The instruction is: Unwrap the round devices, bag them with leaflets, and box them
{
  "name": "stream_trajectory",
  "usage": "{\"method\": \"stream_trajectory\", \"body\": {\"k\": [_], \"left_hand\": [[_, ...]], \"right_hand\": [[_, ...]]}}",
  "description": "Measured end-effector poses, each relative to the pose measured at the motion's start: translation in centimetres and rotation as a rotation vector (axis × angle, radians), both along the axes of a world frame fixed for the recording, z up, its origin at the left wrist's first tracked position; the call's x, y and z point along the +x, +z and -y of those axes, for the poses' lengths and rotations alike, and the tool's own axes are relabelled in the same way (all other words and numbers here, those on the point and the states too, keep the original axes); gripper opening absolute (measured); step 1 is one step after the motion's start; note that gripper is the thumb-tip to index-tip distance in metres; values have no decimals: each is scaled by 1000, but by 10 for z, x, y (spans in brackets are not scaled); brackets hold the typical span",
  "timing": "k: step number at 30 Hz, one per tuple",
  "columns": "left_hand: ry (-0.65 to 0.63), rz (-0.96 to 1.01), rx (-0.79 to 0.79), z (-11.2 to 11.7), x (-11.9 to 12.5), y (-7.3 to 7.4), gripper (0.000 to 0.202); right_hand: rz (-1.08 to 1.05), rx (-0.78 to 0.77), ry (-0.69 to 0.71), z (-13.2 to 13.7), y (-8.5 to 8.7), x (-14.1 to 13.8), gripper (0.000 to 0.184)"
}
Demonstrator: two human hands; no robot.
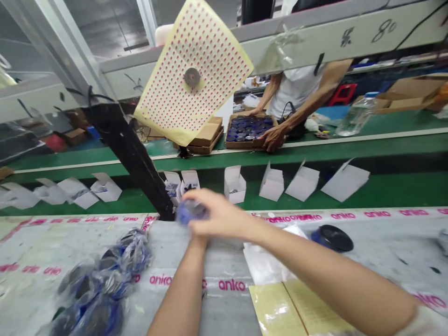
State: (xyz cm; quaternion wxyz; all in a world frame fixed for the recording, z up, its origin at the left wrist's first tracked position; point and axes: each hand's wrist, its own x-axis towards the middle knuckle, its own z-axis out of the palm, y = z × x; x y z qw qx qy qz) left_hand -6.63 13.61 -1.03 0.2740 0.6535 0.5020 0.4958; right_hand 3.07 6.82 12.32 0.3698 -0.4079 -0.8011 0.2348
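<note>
My right hand [210,214] is closed around a blurred, round blue object [189,212] above the far edge of the table. Below it, my left wrist [199,242] comes up from the front, and the left hand is hidden behind my right hand and the object. Just beyond stand two open white boxes [190,179] with something inside. To the left lies a group of round blue and black items in clear plastic bags [105,280]. A blue item with a black top [332,238] rests on the table beyond my right forearm.
More open white boxes [303,182] line the green conveyor [210,200]. A dark post [133,154] and a hanging yellow sheet of red dots [196,93] stand ahead. Across, a person's hands hold a carton of blue-lidded items [247,128]. Yellow paper [273,308] lies on the table.
</note>
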Motion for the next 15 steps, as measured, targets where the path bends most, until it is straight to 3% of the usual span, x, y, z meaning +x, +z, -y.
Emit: {"method": "stream_trajectory", "body": {"k": [3,5,9,15], "left_hand": [[-139,-57,79,8,10,7,31],[-241,-96,115,13,18,10,37],[-407,-256,61,19,25,7,53],[-460,-358,10,18,23,1,59]], "right_hand": [[48,173,-454,-19,-10,72,52],[226,207,-601,-28,-23,101,55],[573,192,-520,-37,-45,113,50],[680,164,-603,-40,-49,98,27]]}}
